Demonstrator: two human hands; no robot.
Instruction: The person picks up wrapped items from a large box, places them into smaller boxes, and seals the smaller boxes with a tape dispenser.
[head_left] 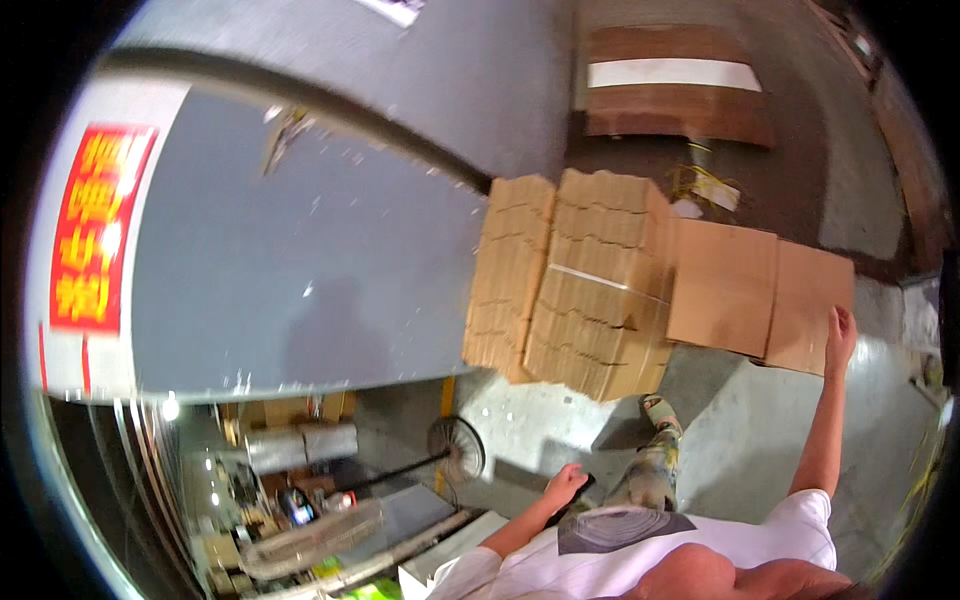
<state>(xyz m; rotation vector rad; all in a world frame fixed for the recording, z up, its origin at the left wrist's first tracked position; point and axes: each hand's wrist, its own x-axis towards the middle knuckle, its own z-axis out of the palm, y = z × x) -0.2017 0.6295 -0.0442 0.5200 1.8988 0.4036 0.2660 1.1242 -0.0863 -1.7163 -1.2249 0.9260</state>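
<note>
My right hand is closed at the right edge of a flattened cardboard box, its fingers curled on the edge. The brown box lies out flat, with a fold line down its middle. Close to its left side stands a tall bundle of flattened cardboard boxes, held by a white strap. A second stack of flattened boxes leans beside that bundle. My left hand is low beside my leg with its fingers closed. Something dark shows next to it, too unclear to name.
A large grey panel fills the left, with a red sign beyond it. A standing fan and a cluttered bench are at the lower left. Brown boards with a white strip lie at the back, near yellow straps.
</note>
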